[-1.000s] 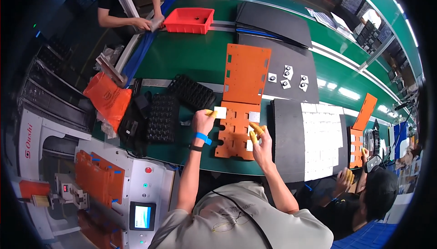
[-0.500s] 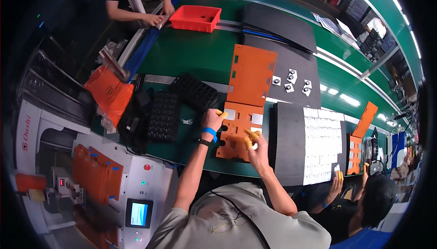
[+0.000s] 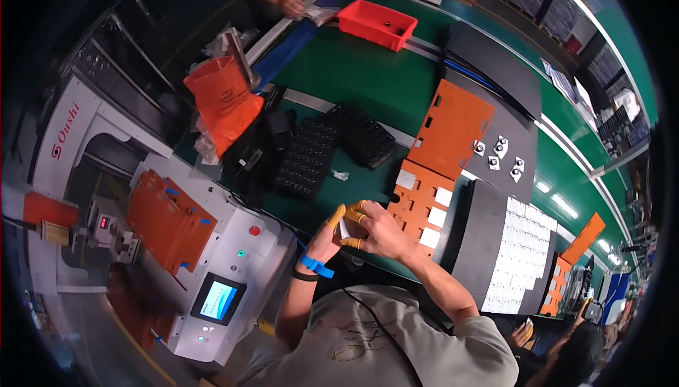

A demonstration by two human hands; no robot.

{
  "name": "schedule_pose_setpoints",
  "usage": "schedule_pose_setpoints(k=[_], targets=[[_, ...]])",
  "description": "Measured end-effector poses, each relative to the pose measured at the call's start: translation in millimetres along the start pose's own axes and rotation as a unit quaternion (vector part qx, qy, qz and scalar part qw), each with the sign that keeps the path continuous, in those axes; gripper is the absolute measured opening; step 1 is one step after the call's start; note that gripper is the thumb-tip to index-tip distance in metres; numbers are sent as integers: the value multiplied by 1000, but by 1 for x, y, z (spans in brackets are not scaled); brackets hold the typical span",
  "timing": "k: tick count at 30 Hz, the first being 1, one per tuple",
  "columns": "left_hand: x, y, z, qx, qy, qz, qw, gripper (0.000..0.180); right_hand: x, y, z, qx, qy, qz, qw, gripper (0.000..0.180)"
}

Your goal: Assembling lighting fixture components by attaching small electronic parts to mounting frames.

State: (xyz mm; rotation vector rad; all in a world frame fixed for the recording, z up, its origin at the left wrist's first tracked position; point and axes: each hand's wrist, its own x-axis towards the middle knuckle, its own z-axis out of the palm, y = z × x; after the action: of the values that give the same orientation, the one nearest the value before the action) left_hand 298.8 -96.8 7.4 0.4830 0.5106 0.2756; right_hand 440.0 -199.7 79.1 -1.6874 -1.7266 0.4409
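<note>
My left hand [image 3: 322,244], with yellow finger covers and a blue wrist strap, holds a small white plate [image 3: 344,231] in front of my chest. My right hand [image 3: 380,230], also in yellow finger covers, pinches at the same piece from the other side; fingers hide most of it. Just beyond lies an orange fixture base [image 3: 404,210] with cut-outs. Several small pale plates [image 3: 436,217] sit in it, mostly along its right side. Its orange lid panel [image 3: 453,129] is folded back, away from me.
Black trays [image 3: 305,157] and a small clear bag [image 3: 340,175] lie left of the fixture. White sheets [image 3: 521,253] cover a dark stack at right. Small parts [image 3: 500,147] rest on grey board. A machine [image 3: 233,267] stands at left, a red bin [image 3: 376,24] far off. Co-workers' hands show.
Both hands have left the fixture and come together nearer my body, now around a small white plate. The view has turned, so the bench appears shifted right.
</note>
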Motion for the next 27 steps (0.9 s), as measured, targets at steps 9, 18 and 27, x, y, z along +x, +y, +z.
schedule_pose_setpoints(k=[9, 18, 27], targets=[[-32, -4, -70, -35, -26, 83, 996, 39, 65, -15, 18, 9, -37, -105, 994, 64], [-62, -1, -88, -28, -42, 50, 997, 47, 202, 22, 21, -349, -308, -208, 860, 107], [-56, -11, -89, -94, -58, 85, 990, 49, 228, 25, 15, -391, -334, -332, 791, 98]])
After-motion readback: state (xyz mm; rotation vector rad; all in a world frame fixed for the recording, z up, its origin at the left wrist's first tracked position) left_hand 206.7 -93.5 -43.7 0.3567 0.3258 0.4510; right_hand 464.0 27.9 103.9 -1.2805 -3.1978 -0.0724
